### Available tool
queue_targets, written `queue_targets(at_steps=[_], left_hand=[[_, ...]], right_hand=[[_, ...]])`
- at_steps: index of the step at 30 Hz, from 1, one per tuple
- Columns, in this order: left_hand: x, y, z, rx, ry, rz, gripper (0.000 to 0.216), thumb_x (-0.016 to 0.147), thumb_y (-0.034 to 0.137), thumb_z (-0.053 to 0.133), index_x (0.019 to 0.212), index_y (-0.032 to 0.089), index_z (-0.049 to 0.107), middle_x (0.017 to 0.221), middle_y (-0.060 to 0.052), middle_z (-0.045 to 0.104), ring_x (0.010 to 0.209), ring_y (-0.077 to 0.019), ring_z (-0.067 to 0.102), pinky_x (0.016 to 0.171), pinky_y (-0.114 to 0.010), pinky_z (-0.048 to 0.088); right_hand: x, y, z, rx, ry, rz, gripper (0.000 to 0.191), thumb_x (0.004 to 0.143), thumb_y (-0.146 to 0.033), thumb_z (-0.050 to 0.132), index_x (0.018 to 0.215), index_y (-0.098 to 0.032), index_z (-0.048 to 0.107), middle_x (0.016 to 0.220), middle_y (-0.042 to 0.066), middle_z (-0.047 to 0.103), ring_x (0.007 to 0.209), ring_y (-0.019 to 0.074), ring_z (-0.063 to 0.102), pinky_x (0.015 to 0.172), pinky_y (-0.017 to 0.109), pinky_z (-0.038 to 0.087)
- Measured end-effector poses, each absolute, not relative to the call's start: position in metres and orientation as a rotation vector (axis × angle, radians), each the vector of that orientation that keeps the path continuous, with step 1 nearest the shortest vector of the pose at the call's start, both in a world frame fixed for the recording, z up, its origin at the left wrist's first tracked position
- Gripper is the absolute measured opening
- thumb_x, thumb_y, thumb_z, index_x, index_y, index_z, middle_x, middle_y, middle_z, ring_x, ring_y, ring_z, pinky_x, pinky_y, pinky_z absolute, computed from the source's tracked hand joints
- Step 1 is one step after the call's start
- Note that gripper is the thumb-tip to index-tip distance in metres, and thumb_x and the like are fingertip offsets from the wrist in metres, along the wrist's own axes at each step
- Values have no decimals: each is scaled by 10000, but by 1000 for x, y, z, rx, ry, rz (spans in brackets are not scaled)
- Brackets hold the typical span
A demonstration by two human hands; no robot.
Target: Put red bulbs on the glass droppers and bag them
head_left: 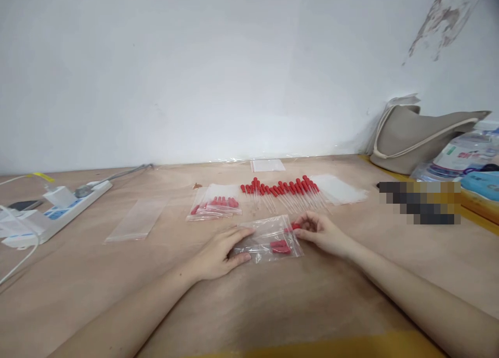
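Observation:
A clear zip bag (259,251) lies on the table in front of me with a few red-bulbed droppers (280,247) inside, their bulbs toward the bag's right end. Across its left end rests my left hand (226,251), thumb and fingers holding the plastic. My right hand (322,234) pinches another dropper (295,226) by its red bulb at the bag's right end; plastic blurs its tip, so how far it reaches in is unclear. Just beyond, loose droppers (300,186) with red bulbs and clear stems lie in a row. Filled bags (218,204) are piled left of them.
Flat empty bags (339,189) are stacked at the right, and one bag (136,220) lies at the left. A white power strip (83,204) with cables stands far left. A grey bag (421,137) and a plastic bottle (468,153) sit back right.

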State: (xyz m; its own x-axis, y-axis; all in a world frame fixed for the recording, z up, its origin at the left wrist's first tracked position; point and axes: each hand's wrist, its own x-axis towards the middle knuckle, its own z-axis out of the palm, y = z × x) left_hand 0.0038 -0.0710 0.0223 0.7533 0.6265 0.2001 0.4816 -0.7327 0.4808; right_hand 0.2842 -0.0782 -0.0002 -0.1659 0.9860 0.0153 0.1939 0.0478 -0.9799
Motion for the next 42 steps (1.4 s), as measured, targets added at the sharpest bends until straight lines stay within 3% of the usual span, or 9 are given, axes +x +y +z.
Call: queue_targets(at_steps=[8,12,16,19,25,28,31,37,42], left_hand=[[4,-71,22,2557,850,492,454,827,361,465,1248,220,374,1192,-69,499,1086,-203,463,922,-361,377],[5,-71,22,2552,845,513,423,827,353,465,1225,220,409,1166,-68,520,1066,-205,478,904,-363,392],[5,-69,20,2559,798,529,377,826,339,472,1186,229,465,1198,-54,504,1105,-194,453,940,-358,369],[4,-68,18,2561,785,523,370,823,337,478,1178,233,488,1230,-54,480,1125,-195,442,951,-359,363],[3,-67,18,2569,798,488,376,832,346,461,1191,238,486,1264,-57,454,1150,-202,423,964,-369,352],[3,-68,19,2576,789,478,374,834,344,457,1192,237,484,1261,-59,456,1147,-199,424,966,-367,350],[3,-68,19,2578,784,482,376,836,339,455,1197,238,478,1258,-57,458,1148,-196,422,975,-364,339],[3,-67,18,2578,772,498,378,828,336,469,1192,236,482,1245,-63,471,1137,-204,430,977,-382,328],[4,-68,20,2560,782,507,374,824,332,474,1187,240,487,1239,-58,477,1127,-203,440,963,-376,348]], right_hand=[[268,-74,-7,-1216,-1868,702,155,689,-315,613,752,-175,638,879,58,581,862,181,522,801,335,392],[275,-74,-3,-1145,-2049,711,186,752,-298,523,821,-204,667,1054,77,534,990,196,487,890,365,344],[293,-62,11,-1287,-1916,903,240,733,-327,524,873,-169,638,916,68,606,812,165,561,732,304,435],[295,-39,24,-1488,-1766,767,208,711,-312,540,799,-142,621,723,43,630,643,139,559,600,253,434],[243,30,41,-1625,-1901,324,212,712,-270,544,866,-154,632,766,39,641,714,135,568,673,228,412],[211,63,39,-1690,-1846,307,327,727,-313,529,976,-117,610,894,98,633,848,179,564,746,257,401],[194,87,33,-1744,-1788,326,278,696,-306,555,864,-102,642,954,146,614,902,216,557,767,275,395],[197,101,28,-1744,-1659,444,116,654,-214,575,714,-127,621,775,104,638,763,203,587,681,275,416],[213,88,43,-1594,-1550,525,177,751,-267,484,846,-130,542,748,62,624,656,129,572,606,235,430]])
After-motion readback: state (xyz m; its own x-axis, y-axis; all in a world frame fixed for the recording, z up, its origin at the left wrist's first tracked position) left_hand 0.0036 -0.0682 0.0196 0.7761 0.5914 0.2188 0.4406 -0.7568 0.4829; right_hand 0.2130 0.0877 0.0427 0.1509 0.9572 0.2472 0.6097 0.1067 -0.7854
